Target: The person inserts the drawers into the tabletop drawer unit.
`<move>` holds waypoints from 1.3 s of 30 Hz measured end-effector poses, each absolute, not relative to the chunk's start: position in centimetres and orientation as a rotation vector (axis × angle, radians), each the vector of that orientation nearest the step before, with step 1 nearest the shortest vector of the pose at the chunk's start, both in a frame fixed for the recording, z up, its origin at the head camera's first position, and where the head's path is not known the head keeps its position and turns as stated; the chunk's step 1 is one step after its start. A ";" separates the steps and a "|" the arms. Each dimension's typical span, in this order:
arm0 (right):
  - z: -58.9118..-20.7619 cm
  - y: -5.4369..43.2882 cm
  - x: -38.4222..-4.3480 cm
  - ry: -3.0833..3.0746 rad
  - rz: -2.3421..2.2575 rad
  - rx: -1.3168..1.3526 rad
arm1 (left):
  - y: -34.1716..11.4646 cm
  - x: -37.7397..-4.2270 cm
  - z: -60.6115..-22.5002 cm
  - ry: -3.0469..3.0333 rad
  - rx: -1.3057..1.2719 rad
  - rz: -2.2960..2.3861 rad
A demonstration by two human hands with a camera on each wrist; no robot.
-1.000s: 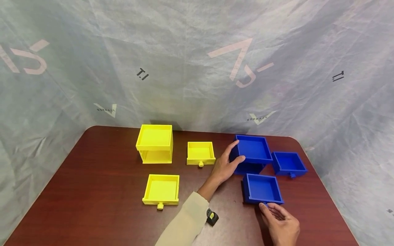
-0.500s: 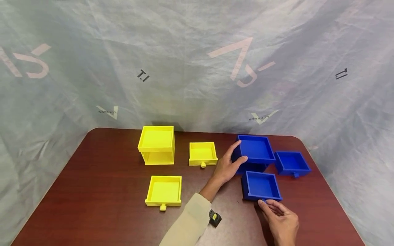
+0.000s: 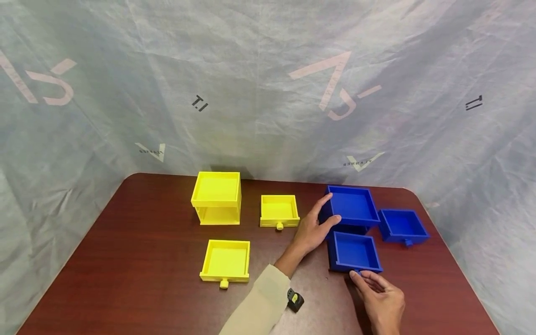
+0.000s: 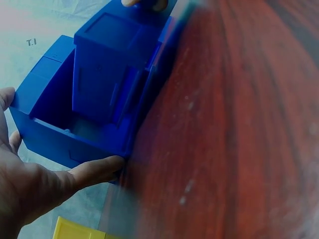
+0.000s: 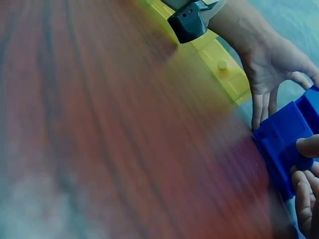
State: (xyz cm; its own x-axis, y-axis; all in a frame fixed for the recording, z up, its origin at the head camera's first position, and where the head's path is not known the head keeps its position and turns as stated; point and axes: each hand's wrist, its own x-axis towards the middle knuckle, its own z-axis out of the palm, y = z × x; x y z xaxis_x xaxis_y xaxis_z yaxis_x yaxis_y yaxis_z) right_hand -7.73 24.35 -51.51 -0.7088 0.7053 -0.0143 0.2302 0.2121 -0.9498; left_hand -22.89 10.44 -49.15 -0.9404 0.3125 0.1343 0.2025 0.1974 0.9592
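My left hand [image 3: 311,230] grips the left side of a blue drawer cabinet [image 3: 353,204], thumb at the front edge and fingers towards the back. With thumb and fingers my right hand [image 3: 383,302] pinches the front knob of a blue drawer [image 3: 356,251]. In the left wrist view, the drawer [image 4: 99,74] reaches slightly askew into the opening of the cabinet [image 4: 47,132]. The right wrist view shows the drawer's front [image 5: 286,132], its knob partly hidden by the fingers. A second blue drawer [image 3: 403,224] sits right of the cabinet.
On the left of the brown table [image 3: 138,260] stands a yellow cabinet [image 3: 216,195] with an open front. One yellow drawer [image 3: 279,209] lies to its right, another yellow drawer [image 3: 226,260] in front of it. A grey sheet [image 3: 251,93] hangs behind the table.
My right hand has pushed the blue drawer a short way towards the cabinet's opening. The left hand keeps its hold on the cabinet. The head view has shifted slightly.
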 end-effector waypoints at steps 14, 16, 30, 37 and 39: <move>-51.6 24.1 -8.1 -2.058 1.501 -0.854 | 10.6 -22.8 -49.1 2.370 0.531 1.863; -51.6 24.0 -8.1 -2.046 1.517 -0.857 | 10.6 -22.8 -49.0 2.376 0.531 1.849; -51.7 23.9 -8.6 -2.077 1.502 -0.856 | 10.2 -22.7 -48.9 2.363 0.537 1.870; -51.8 23.9 -8.8 -2.116 1.437 -0.863 | 10.3 -22.8 -49.0 2.362 0.542 1.868; -51.8 23.9 -8.9 -2.126 1.430 -0.865 | 10.3 -22.9 -49.1 2.363 0.539 1.869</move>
State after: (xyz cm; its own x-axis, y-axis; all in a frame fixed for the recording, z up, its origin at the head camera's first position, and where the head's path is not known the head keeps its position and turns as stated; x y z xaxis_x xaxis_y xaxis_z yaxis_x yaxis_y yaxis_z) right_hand -8.87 23.93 -51.79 -0.7112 0.7030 0.0104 0.2554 0.2721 -0.9278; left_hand -22.86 10.34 -49.08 -0.9348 0.3208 0.1525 0.2224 0.1937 0.9555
